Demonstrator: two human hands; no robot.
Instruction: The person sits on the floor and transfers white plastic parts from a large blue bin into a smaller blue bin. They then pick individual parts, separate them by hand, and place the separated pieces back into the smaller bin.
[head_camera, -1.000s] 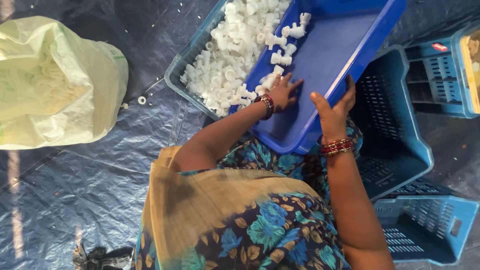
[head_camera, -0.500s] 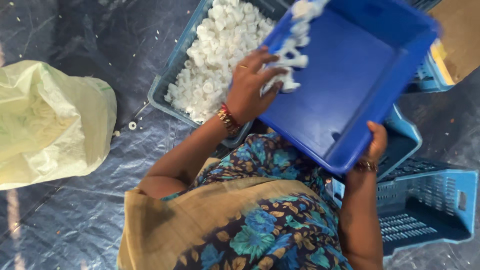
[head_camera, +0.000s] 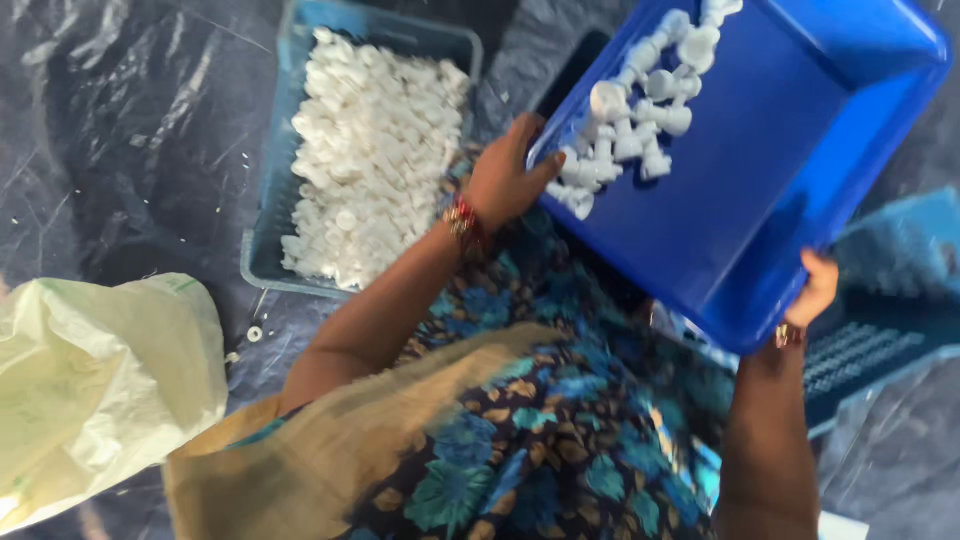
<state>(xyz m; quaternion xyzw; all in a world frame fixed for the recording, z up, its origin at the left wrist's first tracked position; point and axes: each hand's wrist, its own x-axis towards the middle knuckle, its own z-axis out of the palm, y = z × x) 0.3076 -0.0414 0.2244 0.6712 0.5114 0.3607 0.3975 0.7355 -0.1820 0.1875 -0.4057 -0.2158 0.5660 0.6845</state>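
Note:
I hold a deep blue plastic tub (head_camera: 790, 170), tilted, above my lap. My left hand (head_camera: 505, 180) grips its left rim, right beside a cluster of small white plastic pieces (head_camera: 630, 130) lying along that side of the tub. Fingers of my right hand (head_camera: 815, 290) curl over the tub's lower right corner. Left of the tub, a grey-blue crate (head_camera: 262, 265) on the ground is heaped with many more of the same white pieces (head_camera: 370, 150).
A pale yellow-green sack (head_camera: 100, 390) lies at the lower left on a dark plastic sheet (head_camera: 120, 150). A few loose white bits (head_camera: 255, 333) lie near the crate. Blue perforated crates (head_camera: 880, 350) sit at the right, blurred.
The tub has swung up and to the right and tilted more. White pieces have slid along its left side. My left hand moved from among the pieces to the rim.

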